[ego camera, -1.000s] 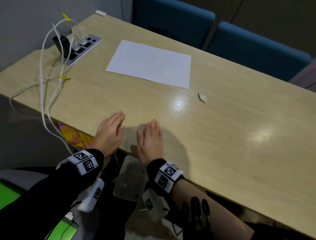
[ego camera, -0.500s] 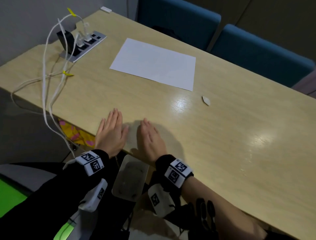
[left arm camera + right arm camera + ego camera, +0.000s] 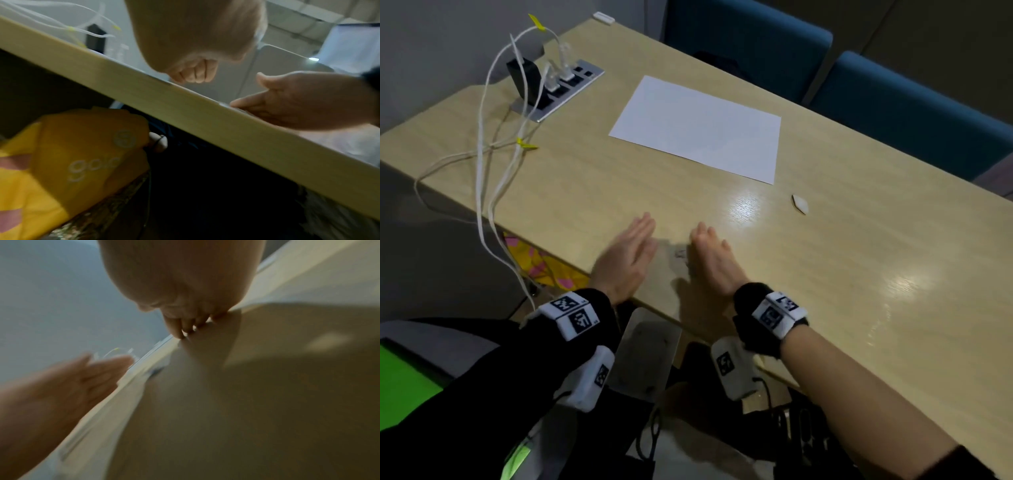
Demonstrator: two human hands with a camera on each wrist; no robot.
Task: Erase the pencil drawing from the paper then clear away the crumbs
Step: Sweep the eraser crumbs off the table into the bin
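Low in the frame, the left hand [image 3: 625, 260] and right hand [image 3: 714, 258] hover at the table [image 3: 859, 308] edge, fingers straight, holding nothing. Between them lies a small grey pile of crumbs [image 3: 680, 254]: light and loose, probably best swept, not pinched. Right of centre sits the eraser [image 3: 800, 203]. Upper centre lies the paper [image 3: 698, 128], thin and easily creased.
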